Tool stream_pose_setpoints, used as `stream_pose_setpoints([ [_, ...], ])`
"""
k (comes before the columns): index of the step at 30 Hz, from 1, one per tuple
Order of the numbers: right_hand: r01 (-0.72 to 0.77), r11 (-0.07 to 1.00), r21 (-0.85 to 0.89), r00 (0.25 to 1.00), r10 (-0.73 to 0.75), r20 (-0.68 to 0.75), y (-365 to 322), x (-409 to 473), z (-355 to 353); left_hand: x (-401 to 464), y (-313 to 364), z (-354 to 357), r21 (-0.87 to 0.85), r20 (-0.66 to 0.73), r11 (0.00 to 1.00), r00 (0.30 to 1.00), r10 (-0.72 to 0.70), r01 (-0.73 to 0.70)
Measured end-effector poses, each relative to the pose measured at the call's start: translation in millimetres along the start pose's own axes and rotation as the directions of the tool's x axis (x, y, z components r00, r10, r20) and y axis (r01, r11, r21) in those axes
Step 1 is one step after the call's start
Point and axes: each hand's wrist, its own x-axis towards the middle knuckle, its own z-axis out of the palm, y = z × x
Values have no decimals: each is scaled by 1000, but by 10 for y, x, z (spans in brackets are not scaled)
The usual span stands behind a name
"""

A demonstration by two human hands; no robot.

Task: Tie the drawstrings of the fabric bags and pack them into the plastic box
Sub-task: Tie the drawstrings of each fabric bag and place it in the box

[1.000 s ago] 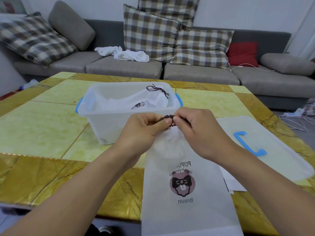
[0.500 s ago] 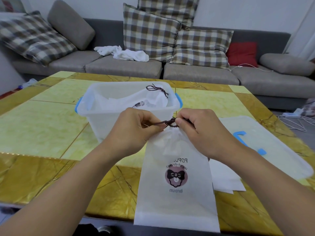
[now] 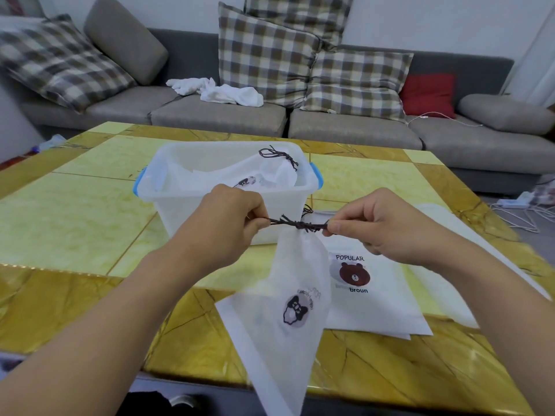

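A white fabric bag (image 3: 295, 283) with a bear print hangs in the air, its mouth gathered tight. Its dark drawstring (image 3: 295, 225) runs taut between my hands. My left hand (image 3: 228, 226) pinches the left end, and my right hand (image 3: 375, 226) pinches the right end. Behind them stands the translucent plastic box (image 3: 216, 210) with blue handles, holding at least one tied white bag (image 3: 264, 172). Another flat white bag (image 3: 375, 292) printed "POPULAR broun" lies on the table under my right wrist.
The yellow marbled table (image 3: 75, 223) stretches to the left of the box. The box lid (image 3: 468, 265) lies at the right, partly under the flat bags. A grey sofa (image 3: 345, 127) with checked cushions and a white cloth runs along the back.
My hands have moved apart, pulling the drawstring taut. The bag has lifted off the table and swung, uncovering the flat bag beneath it.
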Motion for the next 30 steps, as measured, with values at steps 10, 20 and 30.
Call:
stream_pose_setpoints([
  [10, -18, 1000, 24, 995, 21, -100, 30, 82, 113, 17, -69, -26, -94, -17, 989, 993, -114, 111],
  [20, -12, 1000, 14, 997, 13, -77, -101, 262, 570, 3, 367, 80, -839, 146, 462, 937, -318, 288],
  [30, 249, 348, 904, 927, 185, -327, -363, 624, -28, -95, 96, -370, -492, -594, 860, 773, -222, -132],
])
